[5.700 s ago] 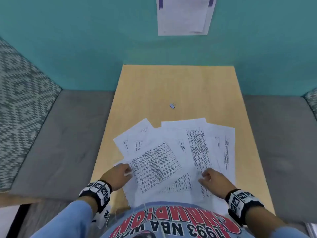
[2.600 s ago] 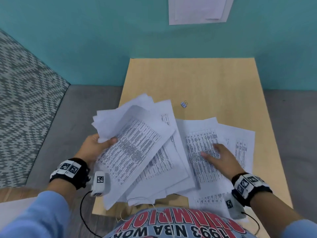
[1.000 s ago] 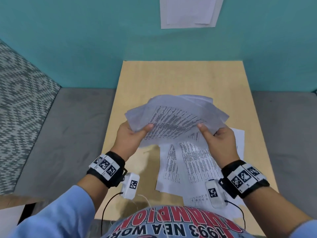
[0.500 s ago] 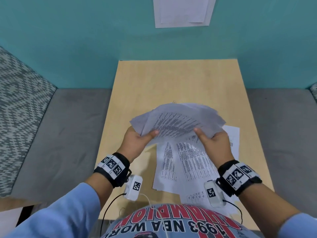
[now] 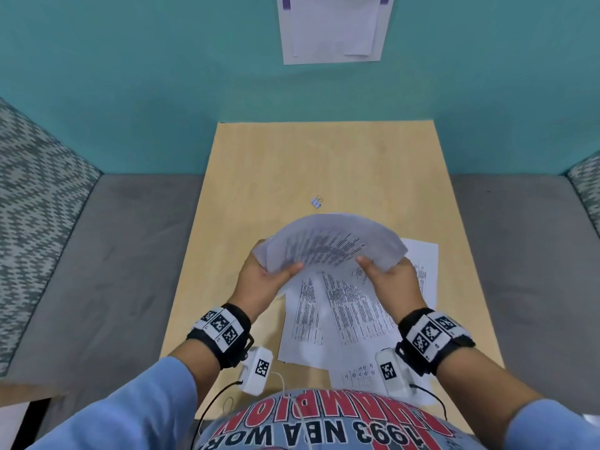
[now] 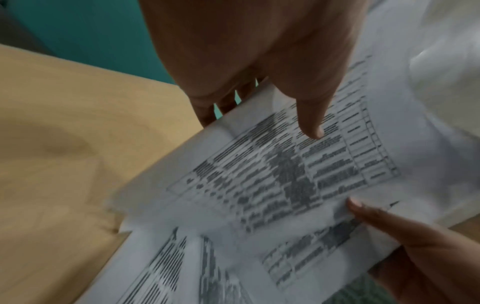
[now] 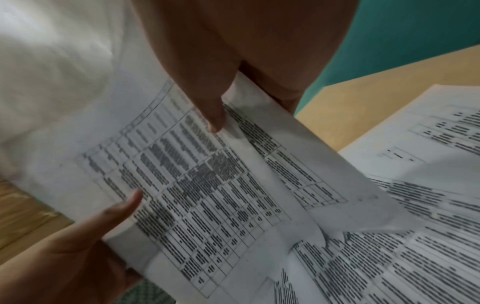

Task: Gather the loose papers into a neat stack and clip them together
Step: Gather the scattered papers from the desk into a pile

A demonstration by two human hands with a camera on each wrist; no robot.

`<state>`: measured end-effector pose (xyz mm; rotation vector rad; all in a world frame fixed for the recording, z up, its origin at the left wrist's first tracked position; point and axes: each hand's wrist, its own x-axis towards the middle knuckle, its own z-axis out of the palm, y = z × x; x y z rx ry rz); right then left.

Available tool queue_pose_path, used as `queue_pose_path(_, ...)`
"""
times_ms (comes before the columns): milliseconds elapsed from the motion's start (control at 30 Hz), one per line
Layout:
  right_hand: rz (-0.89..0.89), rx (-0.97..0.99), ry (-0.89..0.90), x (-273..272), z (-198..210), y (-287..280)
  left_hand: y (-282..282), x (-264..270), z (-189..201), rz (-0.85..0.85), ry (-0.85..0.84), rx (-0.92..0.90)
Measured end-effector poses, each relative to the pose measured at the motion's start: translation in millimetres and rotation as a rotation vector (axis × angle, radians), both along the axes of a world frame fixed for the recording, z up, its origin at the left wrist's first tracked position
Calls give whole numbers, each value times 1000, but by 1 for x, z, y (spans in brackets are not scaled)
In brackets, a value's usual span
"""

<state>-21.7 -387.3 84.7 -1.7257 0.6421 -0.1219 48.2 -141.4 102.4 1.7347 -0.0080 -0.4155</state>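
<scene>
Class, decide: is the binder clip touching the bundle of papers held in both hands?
Apart. The head view shows bare table between the binder clip and the held papers.

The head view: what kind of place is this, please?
Probably a seating booth or office nook: a narrow wooden table stands against a teal wall, grey cushioned benches run along both sides, and notice sheets hang on the wall.

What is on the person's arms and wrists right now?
Both arms wear light blue sleeves. Each wrist has a black band with black-and-white square markers, left and right. A small white box with one marker hangs under each wrist, trailing thin cables. The hands are bare.
</scene>
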Motion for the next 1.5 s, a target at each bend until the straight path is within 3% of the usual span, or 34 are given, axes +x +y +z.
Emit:
queue_pose_path(100, 21, -57, -11, 1, 6, -8, 7, 5, 16, 68, -104, 56)
queue_pose_path(200, 83, -124, -40, 1, 20, -11, 13, 12, 63, 44, -465, 194)
queue_pose_path(267, 149, -163, -107, 2, 32, -12, 12, 17, 101, -109, -776, 388)
queue_pose_path(333, 269, -262, -174, 2, 45, -10, 4, 20, 123, -323, -917, 606)
queue_pose_path(467, 456, -395, -216, 3, 60, -9, -17, 27, 116, -575, -732, 930)
queue_pose_path(567, 455, -320, -164, -1, 62, -15, -16, 33, 103, -632, -648, 991)
queue_pose_path(733, 325, -173, 39, -17, 43, -60, 18, 44, 82, -414, -260, 553)
queue_pose_path(900, 72, 179, -104, -24, 27, -79, 37, 46, 76, -223, -58, 271)
queue_pose_path(1033, 73, 397, -162, -19, 24, -79, 47, 49, 60, -96, 93, -89)
queue_pose_path(1133, 139, 239, -68, -14, 32, -68, 40, 44, 45, -66, 55, -148)
queue_pose_path(1266, 15, 51, -137, -9, 32, -59, 29, 34, 26, 55, -66, -91)
queue_pose_path(1333, 5, -33, -73, -7, 20, -54, 26, 29, 11, 81, -59, -51)
queue_pose_path(1500, 136, -242, 215, -20, -27, -47, 32, 11, -54, -98, 48, 294)
